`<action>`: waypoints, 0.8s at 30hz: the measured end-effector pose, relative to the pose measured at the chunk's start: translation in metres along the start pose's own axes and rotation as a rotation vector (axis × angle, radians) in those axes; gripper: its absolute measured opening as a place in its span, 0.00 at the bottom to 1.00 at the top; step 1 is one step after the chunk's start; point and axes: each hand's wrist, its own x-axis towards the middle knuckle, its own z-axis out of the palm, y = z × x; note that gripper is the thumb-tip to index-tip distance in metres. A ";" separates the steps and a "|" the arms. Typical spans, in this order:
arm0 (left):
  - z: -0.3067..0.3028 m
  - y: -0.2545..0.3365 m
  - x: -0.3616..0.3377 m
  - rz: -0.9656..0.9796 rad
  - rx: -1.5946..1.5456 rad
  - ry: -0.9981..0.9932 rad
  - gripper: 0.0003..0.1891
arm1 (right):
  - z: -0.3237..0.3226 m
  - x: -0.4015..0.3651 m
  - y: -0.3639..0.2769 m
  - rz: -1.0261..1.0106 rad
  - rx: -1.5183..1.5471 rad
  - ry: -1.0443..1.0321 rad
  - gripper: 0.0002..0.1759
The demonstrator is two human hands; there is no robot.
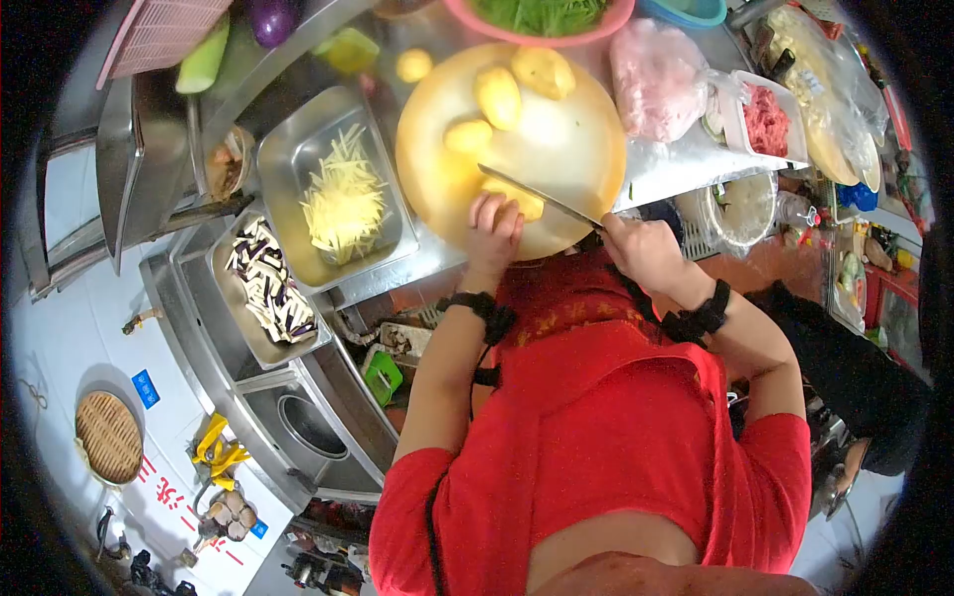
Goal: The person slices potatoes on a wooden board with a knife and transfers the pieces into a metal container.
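My right hand (644, 255) grips the handle of a kitchen knife (542, 197), its blade slanting across the round cutting board (586, 119). Under the blade tip lies a peeled potato (524, 202), held down near the board's front edge by the curled fingers of my left hand (495, 226). Three more peeled potatoes (497, 97) rest toward the back of the board. To the left, a steel pan (402, 223) holds a heap of pale potato strips (343, 204).
Another steel pan (234, 298) contains purple-skinned eggplant strips (270, 288). Behind the board stand a pink basin (537, 40) of greens and a plastic bag (656, 79). A white tray (740, 134) of red meat is at right. A person in black (845, 368) is nearby.
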 end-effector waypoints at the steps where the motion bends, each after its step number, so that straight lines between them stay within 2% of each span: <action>1: 0.000 0.000 0.001 0.003 -0.011 0.008 0.19 | 0.001 -0.001 0.001 0.004 0.001 -0.002 0.09; 3: 0.001 0.000 0.001 0.005 -0.012 0.016 0.19 | 0.004 0.000 0.004 0.004 -0.019 -0.062 0.08; 7: -0.001 0.001 0.002 -0.031 0.000 -0.011 0.18 | 0.036 0.009 0.003 -0.007 -0.081 -0.044 0.07; 9: 0.000 0.000 0.000 -0.012 0.008 -0.002 0.17 | 0.046 0.023 0.000 0.059 -0.142 -0.172 0.08; 14: 0.002 -0.004 -0.002 0.010 0.028 0.003 0.17 | 0.032 0.018 0.010 0.026 -0.022 -0.073 0.10; 16: 0.004 -0.003 -0.003 0.017 0.029 0.033 0.17 | 0.015 0.009 0.007 -0.011 0.033 0.038 0.09; 24: 0.000 -0.002 -0.001 0.007 0.014 0.017 0.17 | 0.025 0.002 0.015 0.017 -0.066 -0.116 0.10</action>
